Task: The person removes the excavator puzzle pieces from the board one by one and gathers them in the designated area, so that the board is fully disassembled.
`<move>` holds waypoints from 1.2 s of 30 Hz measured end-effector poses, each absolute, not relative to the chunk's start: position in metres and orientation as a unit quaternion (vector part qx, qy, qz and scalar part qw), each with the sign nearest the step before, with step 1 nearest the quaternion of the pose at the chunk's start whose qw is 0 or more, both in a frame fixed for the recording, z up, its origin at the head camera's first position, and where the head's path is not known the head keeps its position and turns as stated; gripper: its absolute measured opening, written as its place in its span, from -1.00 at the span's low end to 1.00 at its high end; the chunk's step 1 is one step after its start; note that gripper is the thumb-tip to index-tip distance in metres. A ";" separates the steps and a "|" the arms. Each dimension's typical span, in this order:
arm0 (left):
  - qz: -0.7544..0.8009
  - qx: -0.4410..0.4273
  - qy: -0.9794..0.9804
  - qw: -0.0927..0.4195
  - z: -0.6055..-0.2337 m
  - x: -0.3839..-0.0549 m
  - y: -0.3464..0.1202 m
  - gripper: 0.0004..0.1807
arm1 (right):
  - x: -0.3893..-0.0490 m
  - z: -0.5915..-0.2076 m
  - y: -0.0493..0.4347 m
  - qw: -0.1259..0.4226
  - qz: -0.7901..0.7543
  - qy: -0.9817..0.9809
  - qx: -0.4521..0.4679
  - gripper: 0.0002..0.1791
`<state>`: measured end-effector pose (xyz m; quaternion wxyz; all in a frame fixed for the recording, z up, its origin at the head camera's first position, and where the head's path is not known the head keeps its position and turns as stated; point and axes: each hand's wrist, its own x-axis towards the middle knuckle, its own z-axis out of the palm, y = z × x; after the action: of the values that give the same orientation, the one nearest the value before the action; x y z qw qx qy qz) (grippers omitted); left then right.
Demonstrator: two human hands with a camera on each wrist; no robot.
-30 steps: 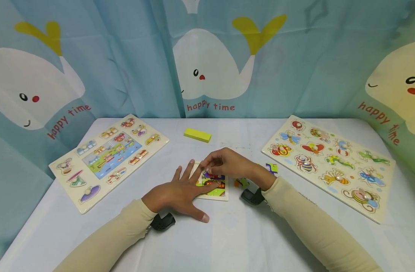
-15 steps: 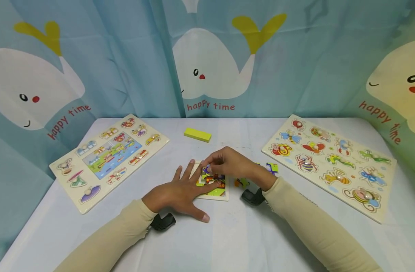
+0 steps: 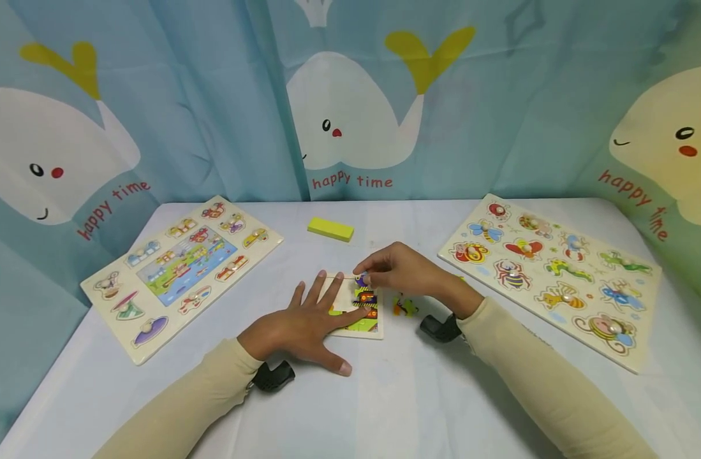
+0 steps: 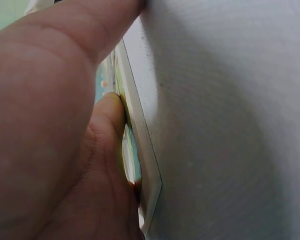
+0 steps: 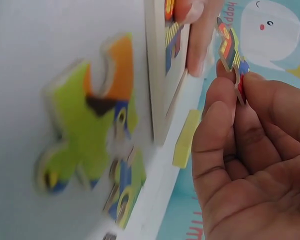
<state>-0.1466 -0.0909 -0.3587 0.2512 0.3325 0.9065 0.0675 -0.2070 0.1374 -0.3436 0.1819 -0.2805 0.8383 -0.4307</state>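
Five fingers [image 3: 315,291] spread, the left hand [image 3: 304,328] braced the board [image 3: 344,298]; the right hand [image 3: 410,273] pinched a puzzle piece [image 5: 230,49], likely best lowered flat.

My head feed, clock set on the cream tray [image 3: 346,300]: loose piece [image 5: 72,112] at 3 o'clock, lime with orange; block [image 3: 330,229] near 12, yellow; curtain [image 3: 212,95] beyond, light blue, white whales [image 3: 350,115], red lettering [image 3: 353,181]. Held piece [image 5: 230,54]: orange, red, blue, yellow-green stripes.

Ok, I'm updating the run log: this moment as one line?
left hand: rests on puzzle tray | right hand: pinches puzzle piece | loose pieces: on table beside puzzle tray
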 end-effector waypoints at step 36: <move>0.082 0.323 0.909 0.250 -0.361 -0.146 -0.090 0.01 | -0.194 -0.341 0.207 0.205 -0.402 0.866 -0.217 -0.83</move>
<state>-0.1458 -0.0905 -0.3611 0.2495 0.3233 0.9091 0.0817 -0.1941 0.2068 -0.3409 0.2047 -0.2169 0.8657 -0.4019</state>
